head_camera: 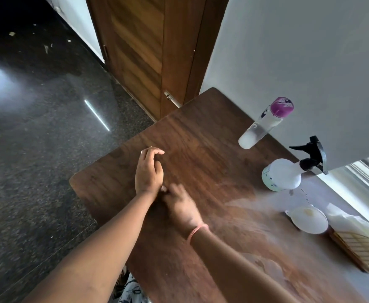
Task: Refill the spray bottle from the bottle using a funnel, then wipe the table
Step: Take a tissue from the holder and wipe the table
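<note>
— While we look down over the wooden table (201, 136), what do we make of the two hands?

— We see both above the near middle of the tabletop, close together. Our left hand (149, 171) is held out with its fingers loosely bent and its thumb lying near the fingertips; we see nothing in it. Our right hand (177, 204) lies just behind the left wrist, its fingertips touching or nearly touching that wrist. It is blurred, so we cannot tell whether its fingers are spread or curled, nor whether it holds anything. A pink band (196, 231) circles the right wrist.

— And where are the things for the refill?

— We find them all along the right side of the table, well apart from the hands. The clear bottle (260, 127) with the purple cap stands farthest back, near the wall (299, 51), and looks partly filled with clear liquid. Nearer to us stands the white spray bottle (283, 174), its black trigger head (312, 155) fitted on top. Nearer still sits the white funnel (309, 218), mouth up on the tabletop, not in either bottle. Just beside the funnel, at the right edge, white tissues (349, 221) stick out of a woven holder (360, 251).

— Anything on the wood itself?

— We notice pale, dull streaks (255, 206) across the surface between the right hand and the funnel. Beyond the table's far corner we see a wooden door (140, 51) and a dark speckled floor (37, 138).
</note>
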Tool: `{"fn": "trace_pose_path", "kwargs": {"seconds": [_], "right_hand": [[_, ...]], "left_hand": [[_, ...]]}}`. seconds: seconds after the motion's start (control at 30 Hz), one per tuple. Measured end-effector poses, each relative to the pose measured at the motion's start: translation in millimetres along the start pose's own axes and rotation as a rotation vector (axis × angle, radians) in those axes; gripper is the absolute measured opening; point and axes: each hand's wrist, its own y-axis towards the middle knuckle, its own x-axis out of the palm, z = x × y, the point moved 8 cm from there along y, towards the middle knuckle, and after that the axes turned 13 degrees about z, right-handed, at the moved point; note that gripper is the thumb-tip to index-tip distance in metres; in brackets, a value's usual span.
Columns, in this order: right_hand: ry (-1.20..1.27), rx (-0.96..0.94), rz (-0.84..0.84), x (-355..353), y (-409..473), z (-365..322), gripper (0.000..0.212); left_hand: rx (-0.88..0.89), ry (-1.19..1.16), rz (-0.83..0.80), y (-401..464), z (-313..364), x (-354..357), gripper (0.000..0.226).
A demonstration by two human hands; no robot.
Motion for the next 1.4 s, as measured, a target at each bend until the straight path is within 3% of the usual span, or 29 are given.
{"fn": "trace_pose_path", "kwargs": {"seconds": [0.07, 0.13, 0.23, 0.33, 0.4, 0.57, 0.7, 0.77, 0.83, 1.0, 1.07, 1.17, 1.4], "right_hand": [[0.003, -0.155, -0.052, 10, -16, -20, 0.022], [-0.007, -0.135, -0.019, 5, -16, 4, 0.026], [-0.114, 0.238, 0.178, -48, -18, 83, 0.013], [-0.209, 0.650, 0.370, -110, -43, 162, 0.026], [-0.260, 0.798, 0.379, -124, -57, 183, 0.026], [-0.221, 0.470, 0.204, -70, -46, 109, 0.017], [-0.089, 0.183, 0.099, -45, -60, 42, 0.016], [-0.108, 0.178, 0.152, -56, -73, 58, 0.017], [-0.154, 0.309, 0.266, -82, -91, 98, 0.016], [-0.244, 0.899, 0.612, -168, -191, 211, 0.011], [-0.260, 1.022, 0.648, -182, -216, 223, 0.008], [-0.345, 0.855, 0.542, -167, -202, 190, 0.012], [-0.186, 0.400, 0.237, -102, -158, 113, 0.025]], "left_hand": [[-0.012, 0.007, -0.013, 0, 0, 1, 0.036], [-0.015, 0.005, -0.008, 0, 1, 0, 0.037], [-0.016, 0.012, -0.005, -3, 3, -1, 0.037], [-0.042, -0.022, 0.014, -2, 3, -3, 0.036], [-0.139, -0.092, 0.049, 1, 0, -2, 0.035], [-0.324, -0.156, 0.065, -16, 19, 21, 0.035], [-0.204, -0.255, -0.013, -56, 74, 44, 0.037], [-0.140, -0.313, -0.053, -73, 95, 56, 0.037], [-0.099, -0.318, -0.103, -86, 110, 66, 0.036], [-0.009, -0.294, -0.217, -113, 126, 83, 0.036], [-0.017, -0.258, -0.254, -125, 126, 89, 0.037], [-0.041, -0.206, -0.318, -146, 128, 97, 0.037], [0.056, -0.239, -0.428, -182, 163, 118, 0.041]]}}
